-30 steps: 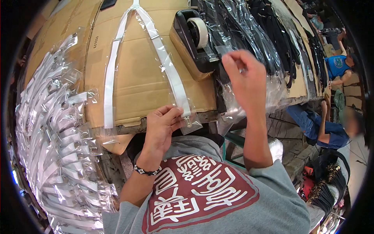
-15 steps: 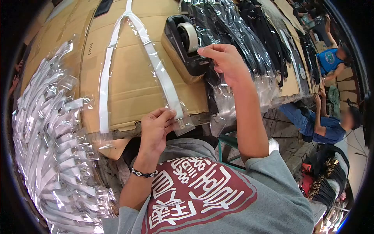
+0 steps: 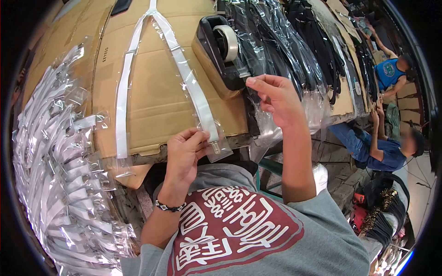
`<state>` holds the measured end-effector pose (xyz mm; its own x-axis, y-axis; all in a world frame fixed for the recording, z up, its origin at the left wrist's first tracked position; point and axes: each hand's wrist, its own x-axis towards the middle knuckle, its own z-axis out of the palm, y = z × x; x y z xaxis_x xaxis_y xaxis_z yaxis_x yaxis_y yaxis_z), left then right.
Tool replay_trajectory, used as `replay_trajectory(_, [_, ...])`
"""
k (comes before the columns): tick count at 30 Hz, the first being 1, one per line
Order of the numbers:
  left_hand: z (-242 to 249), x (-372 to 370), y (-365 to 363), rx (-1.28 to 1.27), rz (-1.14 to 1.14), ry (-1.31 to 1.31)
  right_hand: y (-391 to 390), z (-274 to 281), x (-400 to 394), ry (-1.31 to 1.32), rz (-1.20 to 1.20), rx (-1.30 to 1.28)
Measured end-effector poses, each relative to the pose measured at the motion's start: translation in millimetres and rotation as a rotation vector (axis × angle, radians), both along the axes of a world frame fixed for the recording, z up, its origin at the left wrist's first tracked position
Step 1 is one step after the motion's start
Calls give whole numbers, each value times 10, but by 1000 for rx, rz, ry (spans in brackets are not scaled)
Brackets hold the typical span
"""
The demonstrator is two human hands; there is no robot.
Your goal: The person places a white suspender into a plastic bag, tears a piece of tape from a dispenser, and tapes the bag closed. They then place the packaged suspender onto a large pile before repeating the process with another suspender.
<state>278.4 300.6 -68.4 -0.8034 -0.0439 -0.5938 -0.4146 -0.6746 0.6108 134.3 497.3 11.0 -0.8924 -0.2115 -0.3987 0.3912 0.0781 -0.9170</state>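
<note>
White suspenders in a clear plastic sleeve lie spread in an upside-down V on cardboard. My left hand pinches one strap's lower end in its sleeve, beside a metal clip. A black tape dispenser holding a roll of clear tape stands right of the strap. Just off its cutting edge, my right hand is closed in a pinch on the end of the clear tape; the thin film is hard to make out at the fingertips.
Many white suspenders in plastic sleeves are heaped at the left. Black suspenders in plastic lie in rows at the right, beyond the dispenser. Two people, one in a blue tank top, are at the far right. A dark flat object lies at the top.
My right hand has moved slightly down and to the right, away from the dispenser's cutting edge. My left hand stays on the strap end.
</note>
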Motion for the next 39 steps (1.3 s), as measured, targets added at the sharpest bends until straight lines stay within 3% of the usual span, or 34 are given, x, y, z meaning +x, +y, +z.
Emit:
replay_trajectory(5, [68, -26, 18, 38, 30, -25, -12, -66, 13, -35, -27, -60])
replay_trajectory(17, [107, -28, 38, -16, 7, -28, -116, -119, -11, 200, -16, 229])
replay_trajectory(21, [51, -8, 22, 17, 36, 1, -84, -81, -38, 204, 58, 275])
replay_trajectory(25, [54, 4, 29, 18, 20, 17, -128, -224, 42, 244, 224, 529])
replay_trajectory(29, [84, 16, 41, 5, 62, 25, -159, 94, 309, 210, 121, 252])
replay_trajectory(33, [25, 22, 13, -4, -13, 54, -285, 39, 463, 73, 246, 75])
replay_trajectory(39, [83, 19, 12, -8, 2, 25, -406, -84, 489, -48, 314, 80])
